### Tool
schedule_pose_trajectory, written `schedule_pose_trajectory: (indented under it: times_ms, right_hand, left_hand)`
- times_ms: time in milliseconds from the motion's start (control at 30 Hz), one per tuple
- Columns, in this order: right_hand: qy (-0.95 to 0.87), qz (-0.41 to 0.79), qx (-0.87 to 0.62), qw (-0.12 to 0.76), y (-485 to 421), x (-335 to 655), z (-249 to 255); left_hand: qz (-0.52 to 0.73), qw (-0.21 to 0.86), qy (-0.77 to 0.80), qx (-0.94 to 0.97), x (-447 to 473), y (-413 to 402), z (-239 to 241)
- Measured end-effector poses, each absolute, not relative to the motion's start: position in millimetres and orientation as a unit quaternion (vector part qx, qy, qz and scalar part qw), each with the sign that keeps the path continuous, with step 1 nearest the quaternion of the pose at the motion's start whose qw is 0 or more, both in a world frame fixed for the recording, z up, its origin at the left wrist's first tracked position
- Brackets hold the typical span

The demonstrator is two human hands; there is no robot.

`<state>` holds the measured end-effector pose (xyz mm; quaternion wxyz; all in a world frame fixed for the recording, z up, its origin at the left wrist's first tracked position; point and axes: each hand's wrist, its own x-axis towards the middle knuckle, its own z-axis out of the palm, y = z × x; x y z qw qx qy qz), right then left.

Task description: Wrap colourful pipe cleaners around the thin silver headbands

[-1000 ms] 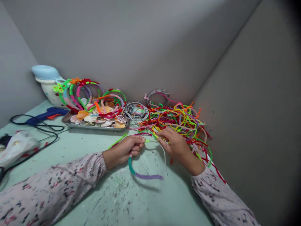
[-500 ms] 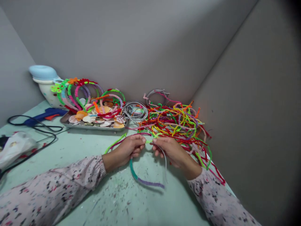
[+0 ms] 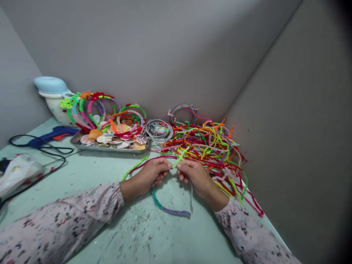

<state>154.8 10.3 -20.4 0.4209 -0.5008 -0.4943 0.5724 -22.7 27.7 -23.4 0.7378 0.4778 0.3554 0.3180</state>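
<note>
While the left hand (image 3: 153,172) pinches the thin wire between thumb and forefinger, its other fingers curled, the right hand (image 3: 194,172) grips just beside it, fingertips closed around the wire's bare grey length (image 3: 191,200), which hangs below that palm. Between both pinches sits a lime-green pipe cleaner (image 3: 182,156), its free end slanting up and away; which fingertips pin its lower end I cannot tell. A finished stretch in teal (image 3: 156,200) and purple (image 3: 177,212) droops under the left hand. To wind neatly, the left pinch should sit tight against the last turn, with the right laying each coil snugly and at even tension, so no grey shows.

Just beyond the right hand, the tangled pipe-cleaner pile (image 3: 205,141) could snag that upright end, so small turns seem wiser than wide sweeps. Beyond the left hand, the metal tray's rim (image 3: 110,149) stands well apart. Nearer than both hands, speckled tabletop (image 3: 148,238) between the forearms leaves swinging room for the dangling ends; the table's edge (image 3: 275,233) runs outside the right sleeve.
</note>
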Motion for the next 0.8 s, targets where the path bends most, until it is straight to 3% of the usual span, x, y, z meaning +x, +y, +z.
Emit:
schedule_pose_trajectory:
  times_ms: [400,800]
  right_hand:
    - [-0.601,0.474,-0.520,0.379,9.5,157.4,-20.9]
    - [-0.737,0.298,-0.473,0.381,7.9,163.0,-24.1]
  left_hand:
    - [0.320,0.730,0.371,0.477,-23.2,28.5,-29.2]
    - [0.317,0.727,0.384,0.472,-22.4,27.8,-29.4]
